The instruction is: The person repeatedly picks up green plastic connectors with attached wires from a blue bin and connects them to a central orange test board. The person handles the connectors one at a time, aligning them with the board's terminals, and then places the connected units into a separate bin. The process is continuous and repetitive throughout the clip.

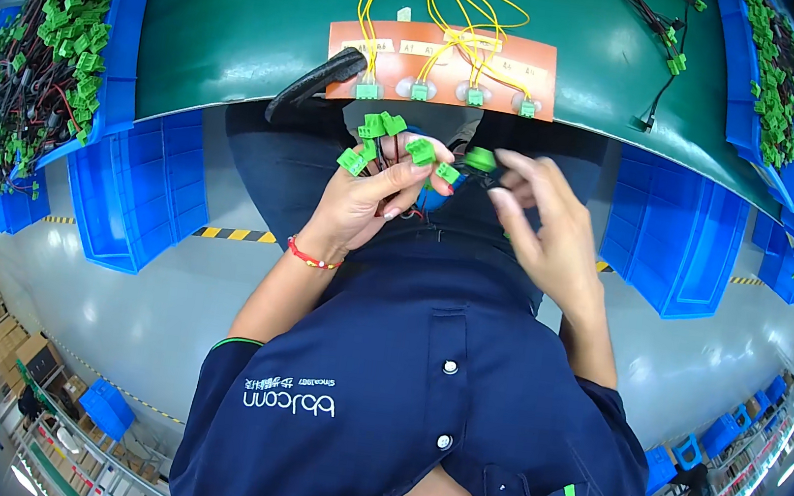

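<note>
My left hand (pixel 371 193) is closed round a bunch of wired green terminal connectors (pixel 419 151), their green blocks poking out above and beside the fingers. Dark wires run between those fingers. To its right, my right hand (pixel 551 222) is smeared by motion, thumb and forefinger bent toward another green connector (pixel 480 158). Whether the fingertips grip that connector or its dark wires is unclear. Just beyond the hands, an orange board (pixel 543 68) lies at the bench edge. Several green sockets (pixel 420 91) with yellow wires (pixel 444 1) sit along its near side.
The green bench top (pixel 234 40) carries the board, a black strap-like piece (pixel 313 87) and loose wired connectors (pixel 675 63) at right. Heaps of green connectors (pixel 74 10) fill blue bins at left and right. Blue crates (pixel 142 187) stand below both sides.
</note>
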`<state>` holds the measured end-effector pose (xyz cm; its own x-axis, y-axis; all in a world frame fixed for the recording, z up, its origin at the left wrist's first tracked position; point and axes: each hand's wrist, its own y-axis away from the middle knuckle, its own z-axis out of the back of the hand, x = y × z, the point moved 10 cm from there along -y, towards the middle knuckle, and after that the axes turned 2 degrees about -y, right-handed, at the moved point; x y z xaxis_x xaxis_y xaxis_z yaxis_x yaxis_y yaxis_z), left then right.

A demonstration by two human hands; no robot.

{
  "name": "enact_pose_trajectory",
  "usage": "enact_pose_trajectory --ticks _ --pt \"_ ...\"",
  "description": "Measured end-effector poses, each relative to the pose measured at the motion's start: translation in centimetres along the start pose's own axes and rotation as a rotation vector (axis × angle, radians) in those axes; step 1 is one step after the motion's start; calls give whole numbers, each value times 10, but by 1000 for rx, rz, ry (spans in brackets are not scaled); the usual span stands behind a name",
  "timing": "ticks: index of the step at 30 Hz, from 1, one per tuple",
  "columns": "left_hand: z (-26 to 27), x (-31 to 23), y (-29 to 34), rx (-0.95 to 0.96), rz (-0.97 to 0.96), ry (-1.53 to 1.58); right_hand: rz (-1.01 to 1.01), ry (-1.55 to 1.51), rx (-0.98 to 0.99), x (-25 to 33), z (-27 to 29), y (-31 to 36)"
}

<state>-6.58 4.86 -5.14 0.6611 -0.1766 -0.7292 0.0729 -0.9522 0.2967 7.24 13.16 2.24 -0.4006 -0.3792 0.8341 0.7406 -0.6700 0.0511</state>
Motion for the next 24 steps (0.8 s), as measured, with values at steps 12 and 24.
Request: enact_pose_trajectory --ticks 12,24 --pt "21 -15 21 -359 -173 -72 71 -667 71 -8 -82 -34" --pt "46 -41 28 -486 -285 -136 -167 -1162 76 -14 -94 -43"
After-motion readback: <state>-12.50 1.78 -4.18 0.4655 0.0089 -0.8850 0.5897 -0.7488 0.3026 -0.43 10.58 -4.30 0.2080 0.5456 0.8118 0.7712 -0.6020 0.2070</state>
